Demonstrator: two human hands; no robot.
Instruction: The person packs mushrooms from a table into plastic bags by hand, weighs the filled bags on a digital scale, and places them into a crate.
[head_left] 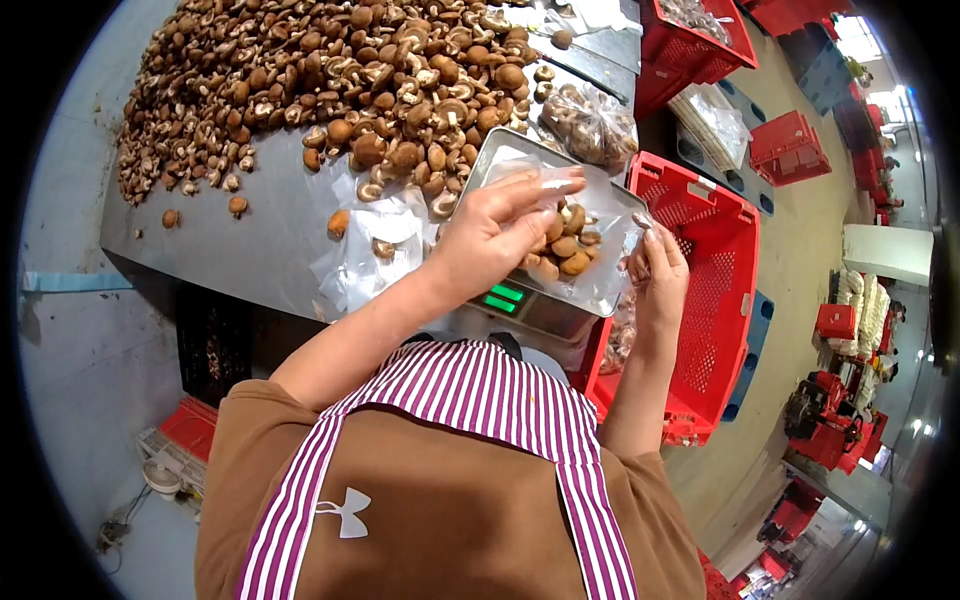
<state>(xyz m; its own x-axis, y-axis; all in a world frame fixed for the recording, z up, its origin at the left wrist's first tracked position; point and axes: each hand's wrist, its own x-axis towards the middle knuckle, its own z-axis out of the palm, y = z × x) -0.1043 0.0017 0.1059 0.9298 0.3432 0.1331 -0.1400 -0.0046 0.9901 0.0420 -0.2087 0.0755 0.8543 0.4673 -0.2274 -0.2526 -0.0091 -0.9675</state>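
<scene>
Mushrooms (pixel 368 150) fill the upper left, matte brown domes with pale stubby stems (way too many to count), piled on a smooth grey table (pixel 270 240). Two sit on crinkly clear film (pixel 345 268) left of centre. Just right of centre there's one clear plastic bag (pixel 597 282), thin and shiny, its lower part bulging with rounded tan caps, lying on a rectangular metal tray (pixel 491 142). Right hand (pixel 658 268) has fingertips pinched together on the bag's edge; left hand (pixel 490 235) is half-curled over its other side, thumb apart from fingers, can't tell if it's gripping. One plump filled bag (pixel 590 125) sits above, one perforated red crate (pixel 715 270) at right.
</scene>
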